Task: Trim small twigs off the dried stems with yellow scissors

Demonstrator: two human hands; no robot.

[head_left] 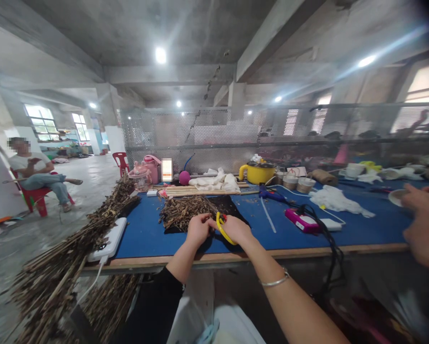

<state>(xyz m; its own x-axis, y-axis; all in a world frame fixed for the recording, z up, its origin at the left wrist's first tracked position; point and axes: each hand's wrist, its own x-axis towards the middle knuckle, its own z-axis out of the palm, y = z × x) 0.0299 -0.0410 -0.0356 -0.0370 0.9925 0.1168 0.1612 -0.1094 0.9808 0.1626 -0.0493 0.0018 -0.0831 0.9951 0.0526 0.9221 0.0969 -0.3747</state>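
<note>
My left hand (199, 230) is closed in a pinch over the near edge of a pile of dry brown twigs (185, 211) lying on a black cloth (232, 206) on the blue table (146, 234). What its fingers grip is too small to name. My right hand (236, 230) is closed on yellow-handled scissors (222, 226), held right beside the left fingers. A silver bangle (276, 281) sits on my right wrist.
A long bundle of dry stalks (74, 258) leans off the table's left end beside a white power bank (108, 239). A pink device with black cable (302, 220), a blue glue gun (271, 195), a yellow pot (257, 173) and white cloths lie farther back. Another person's hand (424, 224) reaches in at right; a person sits at left.
</note>
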